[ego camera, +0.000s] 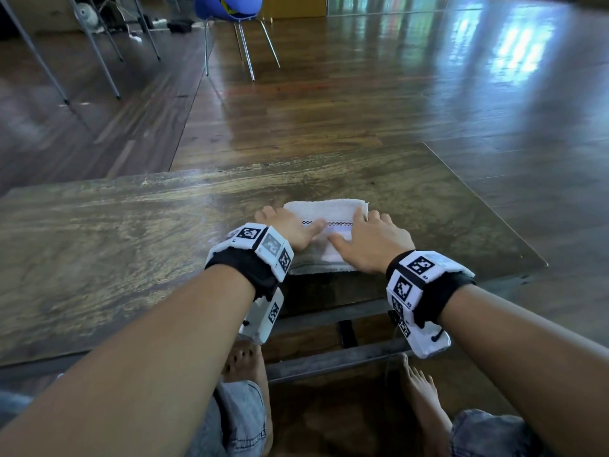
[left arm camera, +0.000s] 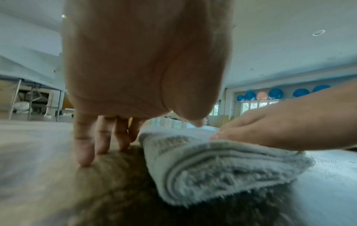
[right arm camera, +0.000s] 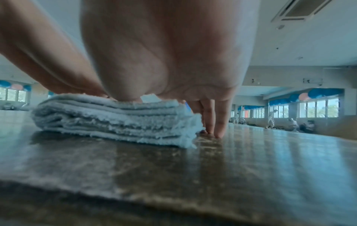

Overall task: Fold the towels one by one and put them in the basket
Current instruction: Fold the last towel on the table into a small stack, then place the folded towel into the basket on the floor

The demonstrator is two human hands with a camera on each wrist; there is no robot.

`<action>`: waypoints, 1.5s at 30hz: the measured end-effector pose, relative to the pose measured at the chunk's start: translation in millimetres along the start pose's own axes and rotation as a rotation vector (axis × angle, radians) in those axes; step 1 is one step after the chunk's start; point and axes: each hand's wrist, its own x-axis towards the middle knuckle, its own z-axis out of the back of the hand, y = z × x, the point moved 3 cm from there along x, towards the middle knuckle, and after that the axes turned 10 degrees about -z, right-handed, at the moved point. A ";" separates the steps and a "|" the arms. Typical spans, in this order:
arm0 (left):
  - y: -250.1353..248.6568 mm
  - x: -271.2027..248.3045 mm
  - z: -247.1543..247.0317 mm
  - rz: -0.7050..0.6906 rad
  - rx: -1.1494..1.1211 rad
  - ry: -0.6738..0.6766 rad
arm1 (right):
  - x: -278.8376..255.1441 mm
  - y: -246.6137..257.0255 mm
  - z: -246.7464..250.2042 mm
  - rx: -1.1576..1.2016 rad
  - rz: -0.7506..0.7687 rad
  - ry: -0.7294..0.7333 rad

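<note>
A folded white towel [ego camera: 329, 211] with a dark checked stripe lies on the wooden table [ego camera: 131, 242], near its front edge and right of centre. My left hand [ego camera: 290, 229] stands at the towel's left side, thumb lying over the top. In the left wrist view its straight fingers [left arm camera: 85, 152] touch the tabletop just beside the towel [left arm camera: 212, 168]. My right hand [ego camera: 365, 239] is at the right side, thumb resting on top. Its straight fingers [right arm camera: 216, 120] reach the table against the edge of the layered towel [right arm camera: 115, 120]. No basket is in view.
The table's right edge [ego camera: 487, 206] runs close to the towel, with glossy wood floor beyond. A blue chair [ego camera: 227, 8] and metal table legs [ego camera: 99, 61] stand far back on the left. My bare feet [ego camera: 421, 397] show below the front edge.
</note>
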 end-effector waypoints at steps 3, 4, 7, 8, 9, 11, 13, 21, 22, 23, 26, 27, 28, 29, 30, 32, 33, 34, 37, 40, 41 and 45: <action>-4.0 0.0 0.2 -0.018 -0.113 -0.034 | -2.9 0.3 3.1 0.065 0.020 -0.029; -4.9 -1.5 4.0 -0.047 -0.161 -0.078 | -2.7 -1.0 4.7 0.109 0.024 -0.025; -7.2 -9.0 18.3 -0.085 -0.384 -0.183 | -1.0 -7.6 11.3 0.272 -0.003 -0.001; -8.0 -12.3 24.7 -0.082 -0.462 -0.205 | -0.3 -10.1 14.8 0.345 -0.033 0.007; -8.6 -14.5 31.6 -0.081 -0.535 -0.221 | -0.1 -11.6 18.3 0.420 -0.075 0.021; -9.1 -25.6 49.1 -0.098 -0.646 -0.247 | -1.6 -10.5 27.0 0.559 -0.168 0.100; -7.8 -41.6 69.7 -0.097 -0.748 -0.283 | -5.4 -3.7 39.9 0.700 -0.187 0.210; 51.7 -168.1 162.4 -0.162 -1.042 -0.527 | -81.2 90.1 142.6 1.261 0.120 0.284; 68.6 -188.4 167.0 -0.158 -1.078 -0.582 | -95.7 106.8 155.5 1.234 0.166 0.229; 86.2 -209.6 168.8 -0.143 -1.108 -0.639 | -111.2 125.4 166.9 1.203 0.221 0.184; 143.2 -272.9 151.3 -0.054 -1.190 -0.799 | -170.1 188.4 181.5 1.042 0.413 0.139; 162.2 -293.5 139.0 -0.018 -1.220 -0.853 | -189.3 210.4 175.7 0.971 0.460 0.166; 180.8 -312.5 124.1 0.021 -1.237 -0.911 | -207.3 231.7 167.1 0.899 0.501 0.193; 200.6 -330.5 105.8 0.075 -1.241 -0.968 | -223.0 252.1 154.6 0.813 0.540 0.209; 220.6 -347.6 84.2 0.140 -1.247 -1.026 | -239.6 271.8 139.8 0.712 0.580 0.222; 257.7 -375.8 34.8 0.297 -1.305 -1.106 | -267.2 308.4 103.8 0.535 0.663 0.292; 274.1 -387.8 8.3 0.394 -1.319 -1.123 | -279.7 325.2 82.5 0.460 0.698 0.351; 288.7 -399.7 -18.0 0.486 -1.310 -1.136 | -291.8 339.7 60.5 0.392 0.726 0.394; 317.9 -425.8 -97.1 0.674 -1.281 -1.151 | -311.8 372.5 -14.5 0.189 0.756 0.474; 327.6 -430.4 -173.8 0.793 -1.333 -0.993 | -318.3 380.0 -96.5 0.026 0.643 0.555; 327.4 -427.4 -196.6 0.825 -1.357 -0.900 | -317.0 377.7 -121.3 -0.015 0.596 0.570; 318.0 -402.4 -262.1 0.898 -1.471 -0.560 | -298.5 365.6 -196.1 -0.178 0.445 0.614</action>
